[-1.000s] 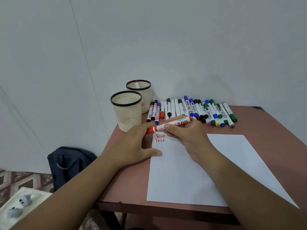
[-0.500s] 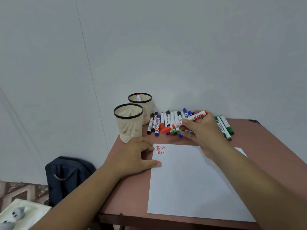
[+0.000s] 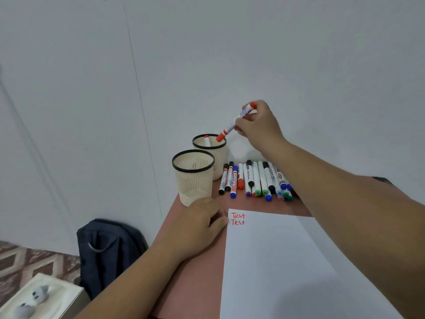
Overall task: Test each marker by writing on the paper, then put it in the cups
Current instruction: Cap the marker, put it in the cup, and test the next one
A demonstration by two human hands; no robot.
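My right hand (image 3: 257,125) holds a capped red marker (image 3: 234,123) tilted, its lower cap end just over the rim of the far cup (image 3: 222,155). That cream mesh cup has one red marker (image 3: 207,141) standing inside. The near cup (image 3: 193,178) looks empty. My left hand (image 3: 197,224) rests on the table, fingertips at the left edge of the white paper (image 3: 287,261), which bears "Test" twice in red. A row of several capped markers (image 3: 255,180) lies behind the paper.
The reddish table (image 3: 197,272) stands against a white wall. Left of it on the floor are a dark backpack (image 3: 108,252) and a white box (image 3: 34,298) with a grey object on top.
My right hand has lifted the red marker from above the marker row up and left to the far cup, tipping it cap-down. The left hand has stayed by the paper.
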